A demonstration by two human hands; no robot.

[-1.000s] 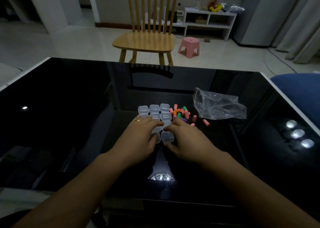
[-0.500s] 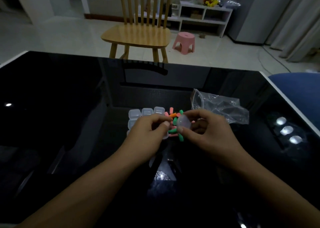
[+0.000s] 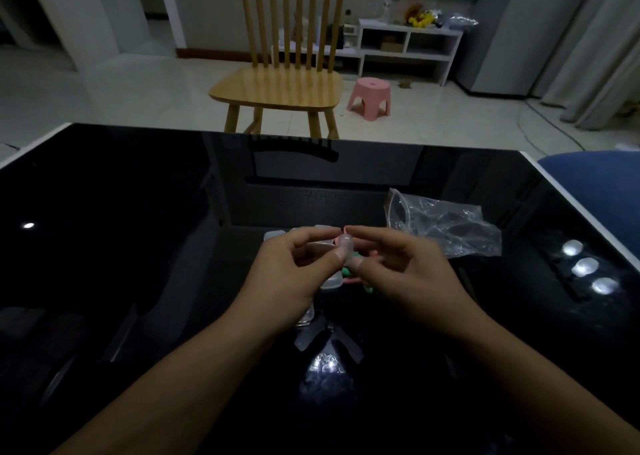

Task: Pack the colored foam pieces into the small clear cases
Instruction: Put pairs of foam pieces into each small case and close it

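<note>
Head view: left hand [image 3: 294,267] and right hand [image 3: 405,267] pinch clear case [image 3: 345,245].

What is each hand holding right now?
Left hand: pinching the small clear case.
Right hand: pinching the same case from the other side.

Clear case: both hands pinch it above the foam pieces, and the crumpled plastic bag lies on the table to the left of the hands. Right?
Not quite. The head view shows the plastic bag to the right of the hands. The rest holds: left hand and right hand pinch the clear case above the foam pieces.
</note>
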